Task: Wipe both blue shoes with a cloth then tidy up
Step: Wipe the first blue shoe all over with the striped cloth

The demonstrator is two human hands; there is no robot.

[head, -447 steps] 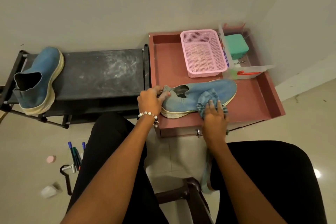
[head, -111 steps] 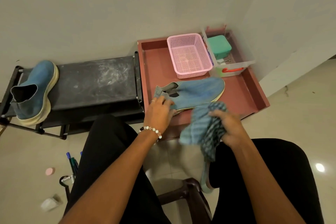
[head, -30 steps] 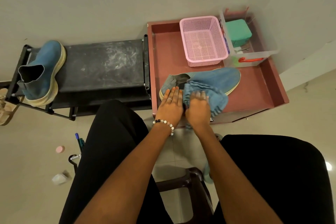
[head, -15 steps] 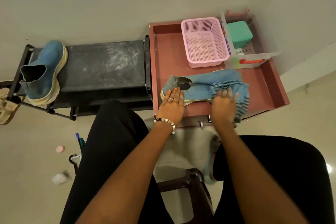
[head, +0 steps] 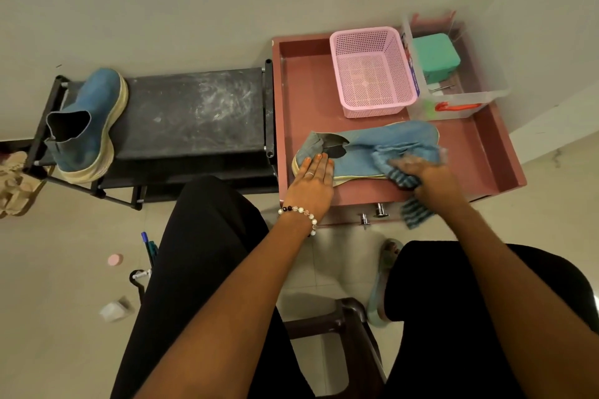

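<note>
One blue shoe (head: 366, 147) lies on its side on the red tray table (head: 311, 97), toe to the right. My left hand (head: 312, 180) rests flat on its heel end with straight fingers. My right hand (head: 428, 173) presses a blue striped cloth (head: 400, 157) against the shoe's side near the toe; the hand is blurred. A corner of the cloth hangs over the table's front edge. The second blue shoe (head: 87, 120) stands on the left end of the black shoe rack (head: 194, 110).
A pink mesh basket (head: 372, 71) and a clear bin (head: 453, 81) with a green box sit at the back of the red table. Pens (head: 149, 246), a pink cap (head: 115, 259) and small litter lie on the floor at left. Sandals (head: 13, 185) lie far left.
My right hand with the cloth swept right along the shoe toward the toe over the last second, then came slightly back left. My left hand stays flat on the heel.
</note>
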